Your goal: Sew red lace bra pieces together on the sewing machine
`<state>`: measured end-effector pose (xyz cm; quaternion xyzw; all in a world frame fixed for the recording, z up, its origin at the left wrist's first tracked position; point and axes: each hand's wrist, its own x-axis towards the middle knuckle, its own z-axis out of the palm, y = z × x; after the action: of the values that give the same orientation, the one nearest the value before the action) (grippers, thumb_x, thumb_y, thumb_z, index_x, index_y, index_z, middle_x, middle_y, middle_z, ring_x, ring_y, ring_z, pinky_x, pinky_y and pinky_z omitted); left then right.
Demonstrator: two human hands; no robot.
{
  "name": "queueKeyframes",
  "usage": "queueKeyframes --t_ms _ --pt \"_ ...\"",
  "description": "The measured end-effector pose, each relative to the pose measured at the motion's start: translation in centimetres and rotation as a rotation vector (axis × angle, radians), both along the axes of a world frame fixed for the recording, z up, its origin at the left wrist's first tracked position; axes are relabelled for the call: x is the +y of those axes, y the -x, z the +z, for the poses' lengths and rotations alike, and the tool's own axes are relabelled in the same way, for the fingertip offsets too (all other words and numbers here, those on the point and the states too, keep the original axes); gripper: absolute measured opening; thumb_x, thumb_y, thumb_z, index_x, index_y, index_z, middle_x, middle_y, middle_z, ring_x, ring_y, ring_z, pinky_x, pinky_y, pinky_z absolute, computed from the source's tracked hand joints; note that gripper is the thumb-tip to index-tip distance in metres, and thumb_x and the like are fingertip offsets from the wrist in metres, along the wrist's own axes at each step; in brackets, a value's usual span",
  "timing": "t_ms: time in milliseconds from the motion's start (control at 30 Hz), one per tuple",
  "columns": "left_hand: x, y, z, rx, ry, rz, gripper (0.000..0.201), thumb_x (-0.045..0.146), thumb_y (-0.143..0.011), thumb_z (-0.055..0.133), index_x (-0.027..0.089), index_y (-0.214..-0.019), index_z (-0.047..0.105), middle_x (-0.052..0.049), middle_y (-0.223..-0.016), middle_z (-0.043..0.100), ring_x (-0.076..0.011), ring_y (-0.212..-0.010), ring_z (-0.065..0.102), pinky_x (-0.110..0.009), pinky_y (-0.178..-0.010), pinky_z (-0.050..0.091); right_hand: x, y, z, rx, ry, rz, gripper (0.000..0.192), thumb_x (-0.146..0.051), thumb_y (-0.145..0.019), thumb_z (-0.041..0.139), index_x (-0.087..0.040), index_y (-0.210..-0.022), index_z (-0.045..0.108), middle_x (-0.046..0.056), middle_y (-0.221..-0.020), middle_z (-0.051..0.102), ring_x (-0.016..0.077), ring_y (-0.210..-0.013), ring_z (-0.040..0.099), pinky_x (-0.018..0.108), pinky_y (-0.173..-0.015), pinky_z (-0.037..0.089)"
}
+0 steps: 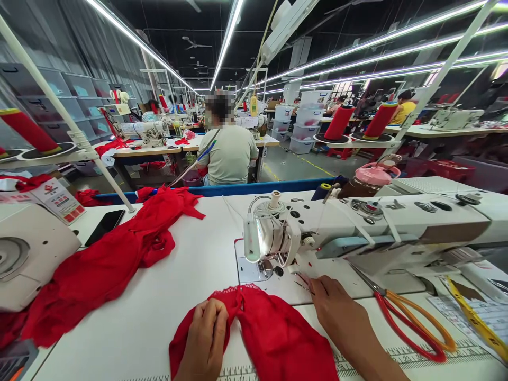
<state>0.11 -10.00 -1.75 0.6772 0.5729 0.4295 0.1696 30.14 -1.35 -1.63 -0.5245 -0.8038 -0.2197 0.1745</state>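
My left hand (206, 333) is closed on a red lace-edged garment (286, 338), gripping it near its top edge on the white table. To the right, my right hand (333, 307) is closed around tweezers (303, 282), whose thin tips point left toward the sewing machine's needle area. The sewing machine (273, 238) stands just beyond the garment, its lamp lit over the metal needle plate (248, 269). The garment's lace edge lies just in front of that plate. My right fingertips partly hide the tweezers.
Scissors (413, 317) with red and orange handles lie right of my right hand, beside a yellow tape measure (472, 312). A heap of red fabric (107, 264) and a phone (105, 226) lie on the left. Ahead, a person (230, 148) sits facing away.
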Motion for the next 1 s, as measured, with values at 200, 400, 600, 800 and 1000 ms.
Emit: queueKeyframes --t_ms 200,400,600,800,1000 --pt "-0.1 -0.5 0.3 0.051 -0.048 0.016 0.027 0.018 -0.106 0.030 0.025 -0.086 0.048 -0.001 -0.078 0.057 -0.0191 -0.074 0.054 -0.032 -0.066 0.047 -5.2 3.5 2.6 0.323 0.340 0.321 0.031 -0.012 -0.100 0.037 -0.024 -0.126 0.049 0.005 -0.103 0.075 0.0180 -0.083 0.074 0.024 -0.068 0.055" --pt "-0.1 -0.4 0.2 0.100 -0.105 -0.016 0.026 0.014 -0.105 0.031 0.024 -0.088 0.048 -0.001 -0.077 0.058 -0.0191 -0.074 0.055 -0.034 -0.069 0.049 -7.0 8.2 2.0 0.198 0.323 0.384 0.021 -0.032 -0.106 0.040 -0.023 -0.118 0.055 0.004 -0.090 0.074 0.0202 -0.067 0.071 0.028 -0.057 0.050" --pt "0.0 0.0 0.0 0.174 -0.155 -0.059 0.022 0.011 -0.103 0.034 0.024 -0.091 0.047 0.000 -0.077 0.061 -0.0187 -0.072 0.059 -0.035 -0.071 0.053 -6.5 9.5 2.3 0.153 0.158 0.373 0.030 -0.031 -0.109 0.030 -0.023 -0.097 0.056 0.000 -0.066 0.065 0.0176 -0.049 0.062 0.030 -0.046 0.034" --pt "0.2 -0.1 0.2 0.234 -0.185 -0.114 0.022 0.008 -0.101 0.034 0.024 -0.091 0.044 0.001 -0.077 0.062 -0.0193 -0.075 0.064 -0.041 -0.080 0.055 -6.4 10.2 2.5 0.134 0.138 0.340 0.031 -0.030 -0.110 0.029 -0.023 -0.097 0.056 -0.001 -0.065 0.061 0.0174 -0.049 0.060 0.030 -0.047 0.030" --pt "0.0 -0.3 0.0 0.072 -0.122 0.011 0.022 0.016 -0.104 0.033 0.024 -0.092 0.049 -0.001 -0.081 0.060 -0.0181 -0.074 0.062 -0.032 -0.069 0.054 -6.5 9.1 2.9 0.216 0.338 0.382 0.023 -0.029 -0.108 0.035 -0.024 -0.101 0.056 0.000 -0.076 0.069 0.0178 -0.057 0.065 0.029 -0.052 0.039"
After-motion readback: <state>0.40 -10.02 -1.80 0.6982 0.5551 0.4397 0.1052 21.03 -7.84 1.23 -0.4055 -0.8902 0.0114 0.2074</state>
